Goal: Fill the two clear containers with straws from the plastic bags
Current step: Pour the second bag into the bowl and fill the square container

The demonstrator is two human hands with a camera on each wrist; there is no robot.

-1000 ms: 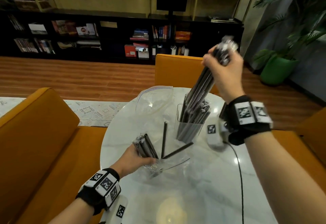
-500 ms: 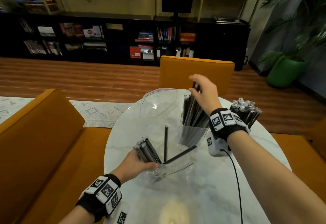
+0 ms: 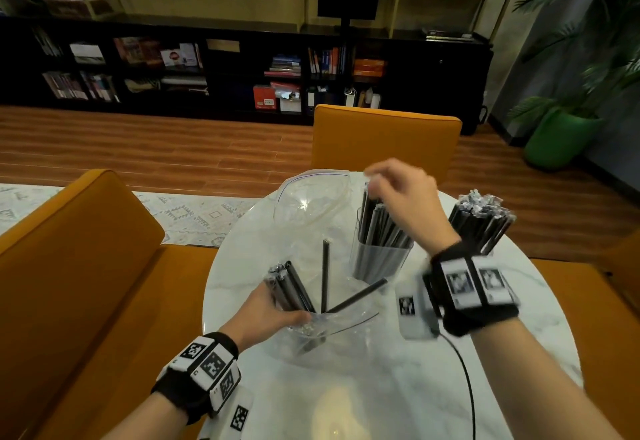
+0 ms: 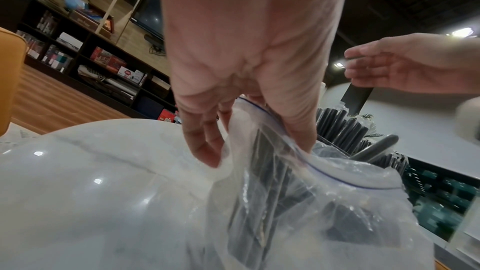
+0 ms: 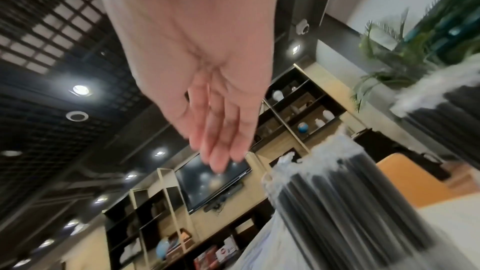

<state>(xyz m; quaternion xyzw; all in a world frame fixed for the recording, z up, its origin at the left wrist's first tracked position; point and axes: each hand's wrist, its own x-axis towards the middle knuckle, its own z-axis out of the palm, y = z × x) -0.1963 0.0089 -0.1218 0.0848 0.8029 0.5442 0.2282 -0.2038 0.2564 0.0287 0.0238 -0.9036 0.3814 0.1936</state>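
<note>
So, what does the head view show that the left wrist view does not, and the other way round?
Only the head view shows the second full container behind the right wrist, the empty bag at the table's far side and the orange chair. Only the left wrist view shows the left hand from the palm side, its fingers pinching the bag's rim. Both show the right hand open above the straws in the near container, and the marble table.
</note>
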